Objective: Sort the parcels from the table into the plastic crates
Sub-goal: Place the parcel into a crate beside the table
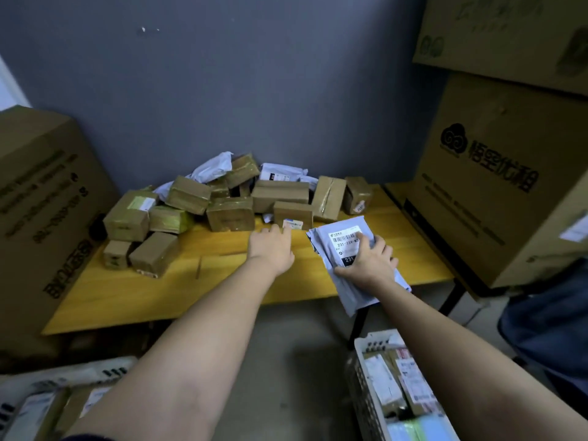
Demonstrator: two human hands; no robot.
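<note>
Head view: right hand [367, 261] grips a grey mailer [346, 246] at the worktop [222, 281] edge, left hand [272, 246] reaches fingers-straight to a small box [292, 214], holding nothing. Crates [362, 386] below already hold some parcels; big pile [229, 195] left, judged well under half done

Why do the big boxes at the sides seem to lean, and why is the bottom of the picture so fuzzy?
Head view: the wide-angle lens bends the edges, so the large cardboard box tilts inward; the white plastic crate at the bottom right and the forearms near the camera look soft, while the label on the grey mailer bag held by the right hand stays readable; lighting is dim, with the corners darker.
</note>
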